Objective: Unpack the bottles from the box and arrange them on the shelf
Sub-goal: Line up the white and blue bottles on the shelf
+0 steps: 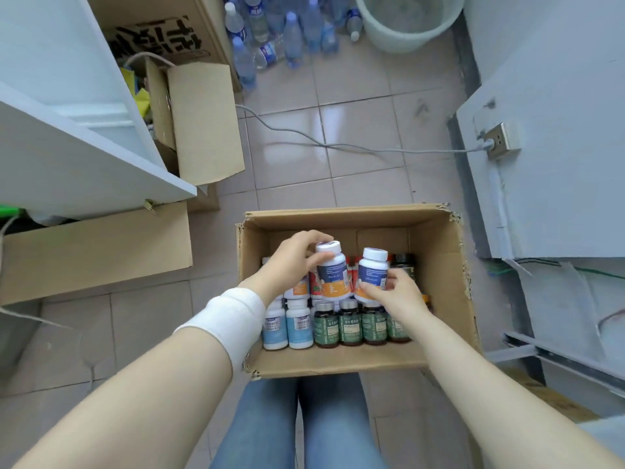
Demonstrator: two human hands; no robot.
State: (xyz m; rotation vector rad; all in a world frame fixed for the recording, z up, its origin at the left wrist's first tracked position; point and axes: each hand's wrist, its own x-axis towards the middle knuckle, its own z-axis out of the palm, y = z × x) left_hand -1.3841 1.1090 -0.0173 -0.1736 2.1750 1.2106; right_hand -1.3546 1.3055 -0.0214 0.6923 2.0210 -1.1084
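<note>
Above the open cardboard box (436, 265) on the floor, the left hand (291, 262) grasps one white-capped bottle (333, 270); the right hand (395, 292) grips another bottle (372, 272) beside it, more bottles below.

A wall socket (500, 140) sits on a grey panel (558, 184). A grey cable (338, 144) is plugged into the socket and trails left from it across the beige tiled floor (365, 184). Above the socket and a little left, a pale round bucket (409, 32) stands. Further left of the socket, clear water bottles (287, 38) with blue caps crowd the floor. Far left of the socket stands an open carton (203, 120) with a raised flap, and behind it a larger carton (152, 32) with black lettering.
</note>
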